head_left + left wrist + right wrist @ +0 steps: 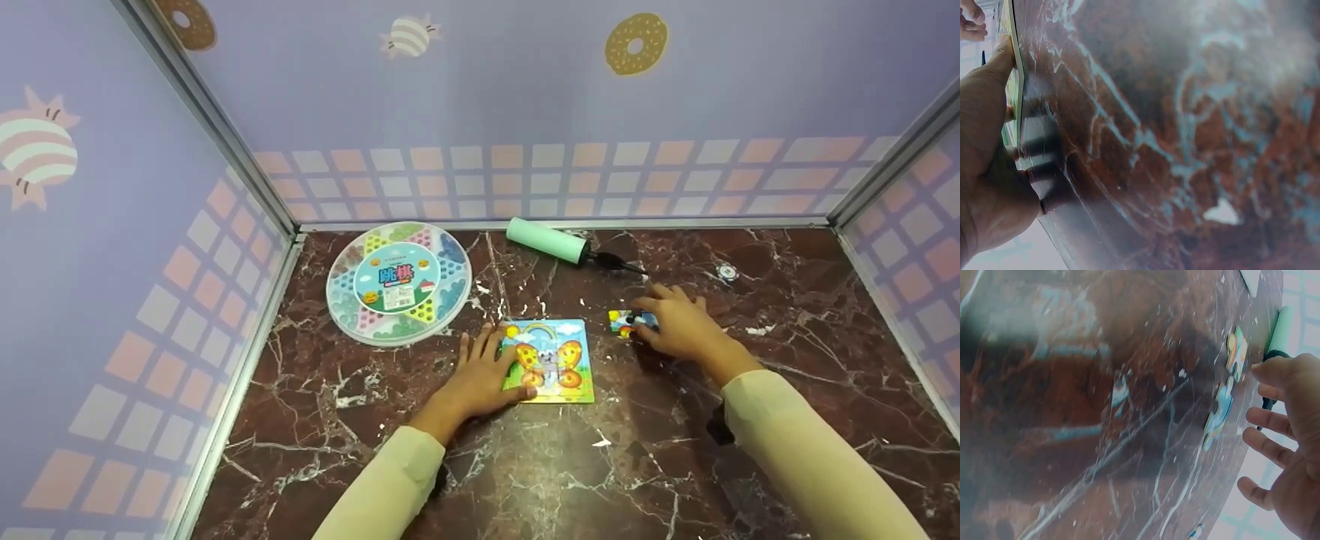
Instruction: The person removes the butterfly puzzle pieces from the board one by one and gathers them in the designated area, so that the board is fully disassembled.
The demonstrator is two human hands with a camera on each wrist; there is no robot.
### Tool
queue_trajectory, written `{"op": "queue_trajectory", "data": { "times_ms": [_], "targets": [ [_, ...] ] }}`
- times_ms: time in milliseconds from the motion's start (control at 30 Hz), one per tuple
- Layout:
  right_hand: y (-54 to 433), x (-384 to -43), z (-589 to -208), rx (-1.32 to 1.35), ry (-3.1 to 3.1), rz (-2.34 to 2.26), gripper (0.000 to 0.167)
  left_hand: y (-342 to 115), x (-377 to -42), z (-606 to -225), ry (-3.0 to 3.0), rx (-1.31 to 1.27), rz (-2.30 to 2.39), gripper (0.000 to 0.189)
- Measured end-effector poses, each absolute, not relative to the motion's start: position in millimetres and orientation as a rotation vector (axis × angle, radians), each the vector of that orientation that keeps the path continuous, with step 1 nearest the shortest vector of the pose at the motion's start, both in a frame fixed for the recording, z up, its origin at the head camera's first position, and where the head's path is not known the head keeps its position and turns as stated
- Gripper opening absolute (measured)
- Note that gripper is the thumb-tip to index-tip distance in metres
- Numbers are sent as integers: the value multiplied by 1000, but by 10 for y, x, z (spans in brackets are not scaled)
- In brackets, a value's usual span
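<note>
My left hand point(484, 376) rests at the left side of a square butterfly jigsaw puzzle point(577, 379), its thumb over the lower left part and its fingers along the left edge. The puzzle's thin edge point(1019, 67) shows under the thumb in the left wrist view. Over to the right, my right hand point(679, 324) hovers over loose puzzle pieces, fingers spread and loosely bent, holding nothing. The right wrist view shows a yellow-and-green piece point(1237, 354) and a light-blue piece point(1219, 415) lying close together on the table, just beyond the fingertips.
A round Chinese checkers box point(401, 281) lies at the back left. Near the back wall lies a mint-green hand pump point(547, 240) with a black nozzle. A small round white token point(726, 273) sits at the back right. Walls bound the marbled tabletop point(315, 450).
</note>
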State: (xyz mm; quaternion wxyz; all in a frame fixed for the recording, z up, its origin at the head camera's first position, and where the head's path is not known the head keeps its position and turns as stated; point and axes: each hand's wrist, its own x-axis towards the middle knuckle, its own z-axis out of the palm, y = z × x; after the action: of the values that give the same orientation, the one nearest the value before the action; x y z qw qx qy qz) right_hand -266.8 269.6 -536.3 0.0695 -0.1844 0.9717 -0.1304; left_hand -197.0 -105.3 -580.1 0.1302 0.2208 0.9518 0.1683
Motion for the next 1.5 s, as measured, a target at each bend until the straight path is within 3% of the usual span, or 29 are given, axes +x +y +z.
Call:
{"op": "queue_trajectory", "data": {
  "times_ms": [433, 767, 1233, 1500],
  "targets": [
    [2326, -2664, -5431, -714, 2915, -452, 49, -1055, -1965, -5786, 2758, 664, 516, 75],
    [2000, -2611, -5490, -828, 2914, -487, 46, -1076, -1974, -5754, 2763, 637, 502, 83],
    [1829, -2555, -5580, -854, 2929, -456, 40, -1068, -1982, -5821, 2747, 639, 522, 71],
    [1768, -2549, -5584, -835, 2924, -443, 39, -1085, -1990, -5854, 2732, 662, 615, 77]
  ]
}}
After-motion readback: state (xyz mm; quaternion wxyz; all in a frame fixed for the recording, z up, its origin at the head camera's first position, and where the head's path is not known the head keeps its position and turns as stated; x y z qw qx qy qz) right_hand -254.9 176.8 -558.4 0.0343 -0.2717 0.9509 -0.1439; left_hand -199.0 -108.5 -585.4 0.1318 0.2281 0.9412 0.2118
